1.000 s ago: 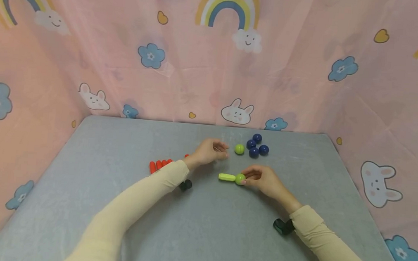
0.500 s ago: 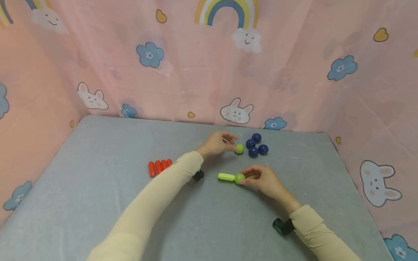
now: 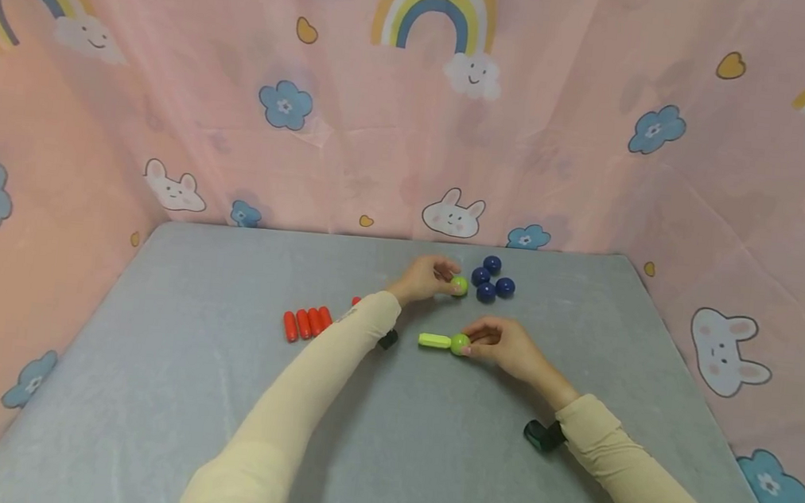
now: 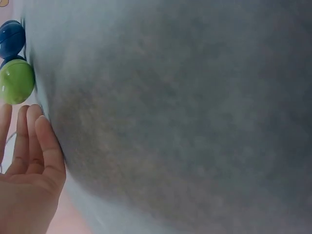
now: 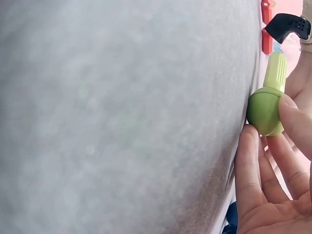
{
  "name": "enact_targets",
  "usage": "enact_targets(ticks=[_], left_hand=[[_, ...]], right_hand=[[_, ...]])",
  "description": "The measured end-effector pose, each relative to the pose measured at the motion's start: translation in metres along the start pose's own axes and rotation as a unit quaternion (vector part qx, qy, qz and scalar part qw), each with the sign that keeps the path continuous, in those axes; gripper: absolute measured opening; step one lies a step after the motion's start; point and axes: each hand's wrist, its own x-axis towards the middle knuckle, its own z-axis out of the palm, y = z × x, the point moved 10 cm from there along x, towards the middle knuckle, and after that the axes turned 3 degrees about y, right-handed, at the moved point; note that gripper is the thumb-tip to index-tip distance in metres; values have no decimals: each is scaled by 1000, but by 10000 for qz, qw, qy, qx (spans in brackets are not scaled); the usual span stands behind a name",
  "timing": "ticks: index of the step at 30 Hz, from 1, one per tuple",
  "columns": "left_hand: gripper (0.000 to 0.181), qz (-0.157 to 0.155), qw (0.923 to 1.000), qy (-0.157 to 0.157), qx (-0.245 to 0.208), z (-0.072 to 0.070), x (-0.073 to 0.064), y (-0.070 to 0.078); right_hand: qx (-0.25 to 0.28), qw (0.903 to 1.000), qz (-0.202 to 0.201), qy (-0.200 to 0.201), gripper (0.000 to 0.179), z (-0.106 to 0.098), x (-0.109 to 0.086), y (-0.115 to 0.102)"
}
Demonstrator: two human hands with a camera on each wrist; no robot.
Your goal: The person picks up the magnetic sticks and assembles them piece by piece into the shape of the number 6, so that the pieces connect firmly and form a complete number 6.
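Observation:
My left hand (image 3: 425, 279) is at a glossy green ball (image 3: 459, 286) near the back of the table, its thumb over the near side and fingers around the far side. In the left wrist view that ball (image 4: 17, 82) sits right at the fingertips. My right hand (image 3: 509, 349) pinches a second green ball (image 3: 460, 344) between thumb and fingers. A pale green ribbed rod (image 3: 434, 340) joins this ball and points left along the table. The right wrist view shows the rod (image 5: 276, 70) end-on against the ball (image 5: 263, 111).
Several dark blue balls (image 3: 486, 291) cluster just right of the left hand's ball. Red rods (image 3: 303, 323) lie in a row left of centre, partly behind the left sleeve (image 3: 319, 388). A patterned pink curtain (image 3: 354, 151) rises behind the grey table (image 3: 441, 463).
My left hand has moved right and away from me to the loose green ball, its thumb and fingers now around it. My right hand stays on the joined ball and rod.

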Motion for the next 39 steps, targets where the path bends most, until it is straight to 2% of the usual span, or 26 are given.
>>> enact_targets(ticks=[13, 19, 27, 32, 39], left_hand=[[37, -139, 9992, 58, 376, 3, 4, -5], [35, -66, 9990, 63, 436, 2, 2, -1], [35, -1, 9972, 7, 745, 1, 2, 0], [35, -62, 9973, -74, 733, 2, -1, 0], [34, 15, 9984, -93, 560, 0, -6, 0]], right_hand=[[111, 9999, -107, -18, 31, 0, 0, -5], [87, 9999, -113, -5, 31, 0, 0, -5], [91, 9999, -59, -13, 31, -1, -1, -6], [83, 10000, -26, -35, 31, 0, -2, -7], [51, 10000, 9, 2, 30, 1, -1, -3]])
